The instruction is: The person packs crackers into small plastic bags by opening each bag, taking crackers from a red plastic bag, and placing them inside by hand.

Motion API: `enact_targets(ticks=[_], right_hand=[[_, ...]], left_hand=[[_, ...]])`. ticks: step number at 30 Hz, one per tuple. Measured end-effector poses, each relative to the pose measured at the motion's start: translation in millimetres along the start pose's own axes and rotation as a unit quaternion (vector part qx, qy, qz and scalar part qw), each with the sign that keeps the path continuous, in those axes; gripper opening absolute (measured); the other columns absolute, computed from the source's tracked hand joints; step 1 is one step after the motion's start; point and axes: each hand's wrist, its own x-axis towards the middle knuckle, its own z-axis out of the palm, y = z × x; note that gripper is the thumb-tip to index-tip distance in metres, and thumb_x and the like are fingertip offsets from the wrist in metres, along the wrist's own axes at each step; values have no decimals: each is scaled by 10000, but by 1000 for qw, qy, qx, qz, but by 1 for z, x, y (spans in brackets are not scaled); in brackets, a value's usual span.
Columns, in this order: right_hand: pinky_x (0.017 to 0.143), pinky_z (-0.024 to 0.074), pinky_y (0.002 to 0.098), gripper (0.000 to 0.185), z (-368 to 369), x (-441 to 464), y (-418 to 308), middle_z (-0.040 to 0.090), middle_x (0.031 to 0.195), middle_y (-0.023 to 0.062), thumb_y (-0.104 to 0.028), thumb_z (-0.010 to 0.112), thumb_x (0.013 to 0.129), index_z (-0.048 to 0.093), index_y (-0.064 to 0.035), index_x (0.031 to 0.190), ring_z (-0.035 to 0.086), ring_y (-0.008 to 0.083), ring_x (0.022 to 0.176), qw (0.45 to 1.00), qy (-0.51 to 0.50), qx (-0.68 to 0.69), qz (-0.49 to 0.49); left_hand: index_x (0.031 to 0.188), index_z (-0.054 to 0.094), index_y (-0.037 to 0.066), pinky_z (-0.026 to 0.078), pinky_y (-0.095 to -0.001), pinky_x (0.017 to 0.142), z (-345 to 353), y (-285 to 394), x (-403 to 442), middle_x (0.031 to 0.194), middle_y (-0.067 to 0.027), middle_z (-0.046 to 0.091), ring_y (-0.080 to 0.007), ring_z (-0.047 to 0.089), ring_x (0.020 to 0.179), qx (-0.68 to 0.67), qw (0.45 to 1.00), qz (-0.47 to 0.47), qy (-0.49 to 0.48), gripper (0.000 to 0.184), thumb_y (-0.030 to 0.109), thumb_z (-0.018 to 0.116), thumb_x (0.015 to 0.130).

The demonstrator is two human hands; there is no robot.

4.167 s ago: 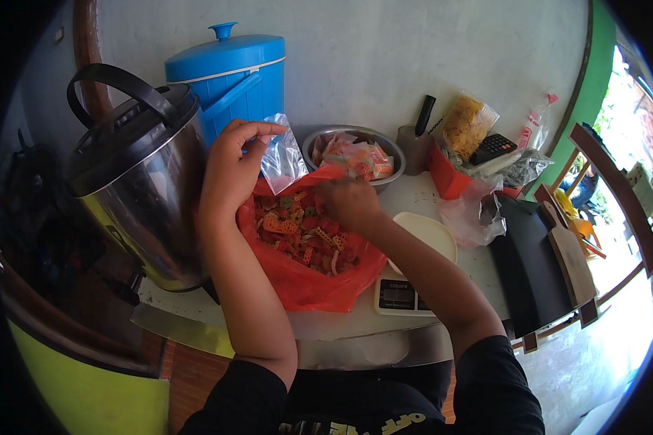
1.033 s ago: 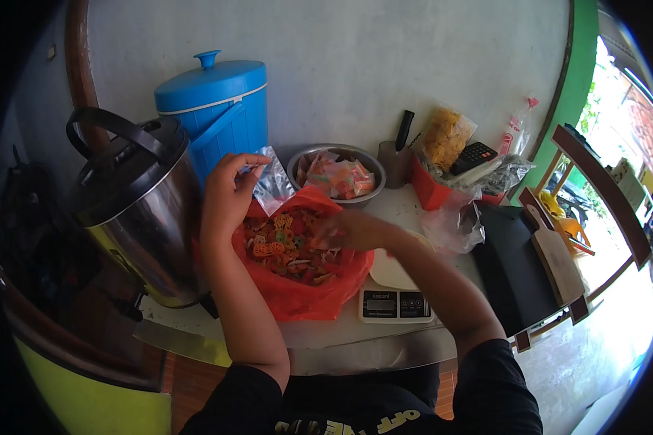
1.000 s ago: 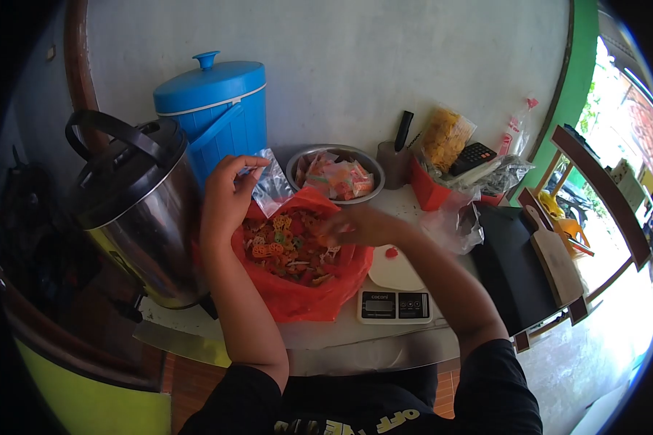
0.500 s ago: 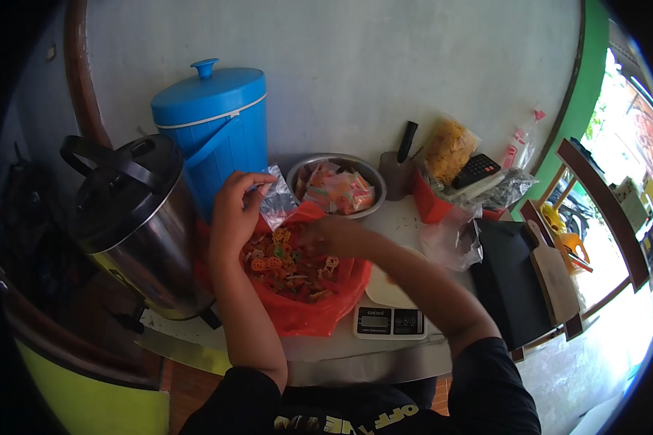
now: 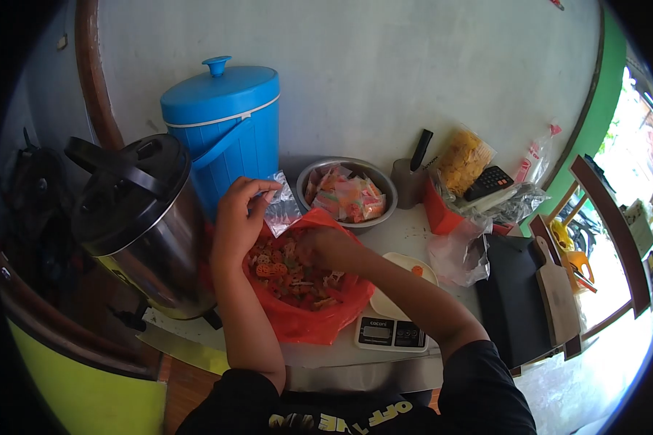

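Note:
My left hand (image 5: 239, 212) pinches a small clear plastic bag (image 5: 283, 209) between thumb and fingers, above the rim of a red plastic bag (image 5: 321, 330). Inside the red bag lies a heap of dry colourful snack pieces (image 5: 274, 270), some wheel-shaped, in orange, green and pale tones. My right hand (image 5: 330, 248) reaches down into this heap. Its fingertips are sunk among the pieces and hidden, so their grip does not show. Beside the red bag stands a white kitchen scale (image 5: 376, 332) with one orange piece (image 5: 417, 270) on its plate, partly behind my right forearm.
Behind the red bag, a metal bowl (image 5: 393, 203) holds several filled packets (image 5: 348, 194). A steel pot (image 5: 159, 246) and a blue cooler (image 5: 232, 101) stand left. A red box (image 5: 437, 210) with a calculator (image 5: 490, 183), a black board and a wooden cutting board (image 5: 559, 301) are right.
My right hand has gone deeper into the snack pieces. My left hand keeps the clear bag in about the same place. The view has shifted slightly, and the orange piece on the scale shows more.

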Motion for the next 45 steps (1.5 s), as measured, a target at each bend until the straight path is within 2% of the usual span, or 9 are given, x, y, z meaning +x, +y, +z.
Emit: enact_targets(ticks=[5, 11, 14, 17, 20, 29, 33, 41, 45], right_hand=[[716, 539, 312, 129, -79, -79, -17, 699, 910, 49, -62, 691, 816, 709, -70, 944, 675, 144, 852, 980, 41, 176, 88], [719, 538, 328, 155, -113, -170, -5, 718, 895, 62, -65, 699, 796, 704, -51, 950, 688, 218, 786, 964, 37, 103, 243], [683, 535, 285, 176, -103, -192, 5, 715, 891, 69, -37, 692, 782, 713, -60, 955, 676, 166, 734, 977, 89, 61, 182], [743, 532, 372, 169, -109, -201, -1, 718, 908, 78, -65, 656, 782, 714, -91, 939, 684, 260, 809, 969, 137, -38, 202], [734, 528, 325, 194, -119, -204, -4, 712, 870, 65, -20, 658, 781, 719, -89, 952, 679, 223, 776, 967, 152, -32, 200], [757, 526, 354, 158, -109, -208, 9, 723, 876, 23, -116, 658, 801, 722, -154, 940, 689, 209, 839, 936, 80, -107, 326], [767, 528, 369, 193, -106, -206, 8, 717, 878, 22, -117, 621, 811, 716, -191, 962, 681, 220, 874, 931, 59, -127, 337], [816, 515, 353, 252, -92, -205, 27, 712, 938, 11, -74, 673, 761, 718, -165, 991, 666, 196, 933, 949, 42, -104, 295], [817, 523, 366, 267, -84, -203, 30, 694, 963, 25, -70, 596, 797, 721, -202, 993, 659, 227, 948, 949, 32, -122, 290]], left_hand=[[995, 691, 49, 470, -306, 688, 3, 4, -1, 901, -86, 630, -202, 607, 775, 13, 999, 32, 15, 136, 14, 618, 886], [1060, 676, 33, 482, -274, 752, 20, 53, -4, 954, -72, 665, -139, 629, 858, -56, 998, 16, 28, 169, 69, 649, 897], [1078, 671, 23, 481, -262, 749, 47, 85, -3, 916, -58, 673, -110, 624, 830, -100, 995, 18, 18, 197, 91, 669, 893], [1049, 674, 17, 476, -252, 716, 68, 97, 0, 855, -43, 680, -101, 616, 773, -92, 995, 44, 11, 181, 95, 681, 886], [1002, 681, 6, 468, -238, 694, 84, 100, -4, 841, -41, 687, -90, 603, 753, -102, 992, 67, -15, 157, 115, 686, 889], [981, 693, 16, 455, -262, 624, 114, 85, -16, 850, -84, 688, -129, 614, 731, -135, 985, 52, -93, 180, 177, 670, 905], [1004, 687, -21, 494, -256, 797, 110, 81, -13, 941, -79, 717, -116, 653, 883, -100, 987, 41, -122, 174, 126, 657, 917], [968, 691, -2, 502, -259, 776, 110, 77, -10, 922, -57, 719, -99, 650, 834, -140, 980, 14, -138, 181, 84, 748, 820], [939, 680, 22, 503, -267, 688, 109, 75, -11, 815, -67, 699, -115, 657, 740, -137, 985, 24, -103, 201, 29, 771, 759]])
